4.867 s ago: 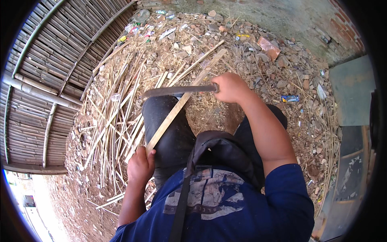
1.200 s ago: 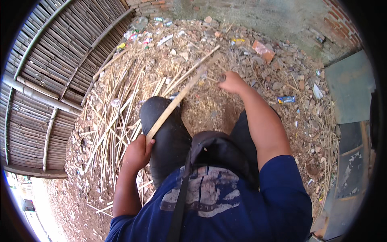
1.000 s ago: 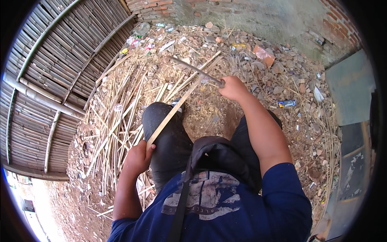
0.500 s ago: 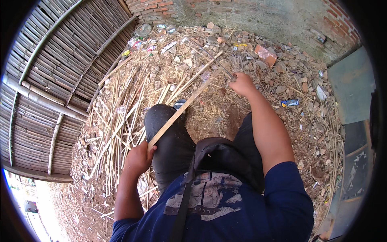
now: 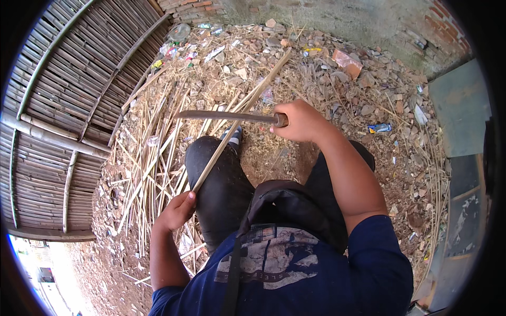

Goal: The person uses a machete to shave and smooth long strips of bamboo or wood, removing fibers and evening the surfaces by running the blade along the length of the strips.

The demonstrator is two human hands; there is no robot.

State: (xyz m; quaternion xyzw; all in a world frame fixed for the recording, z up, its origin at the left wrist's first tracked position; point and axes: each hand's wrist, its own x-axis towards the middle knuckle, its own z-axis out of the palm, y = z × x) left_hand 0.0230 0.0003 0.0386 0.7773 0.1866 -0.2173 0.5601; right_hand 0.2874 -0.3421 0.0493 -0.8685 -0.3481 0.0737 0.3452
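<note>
Low at the left, my left hand [image 5: 179,209] is closed on the near end of a long bamboo strip [image 5: 212,161]. The strip slants up and away to the right, past my left knee, its far end high over the ground. My right hand [image 5: 301,122] grips the wooden handle of a machete [image 5: 221,115]. Its long dark blade points left and lies across the strip in the picture; whether it touches the strip I cannot tell. A pile of split bamboo strips [image 5: 149,174] lies on the ground left of my knee.
A bamboo slat wall [image 5: 63,79] stands at the left, a weathered brick wall [image 5: 337,26] at the back. Rubble and litter cover the ground, including a large brick chunk [image 5: 348,64] and a blue wrapper [image 5: 379,128]. Grey panels [image 5: 458,110] lean at the right.
The machete has swung round from pointing away to pointing left across the strip. My right hand has moved left and nearer. The strip has turned in my left hand and looks narrower.
</note>
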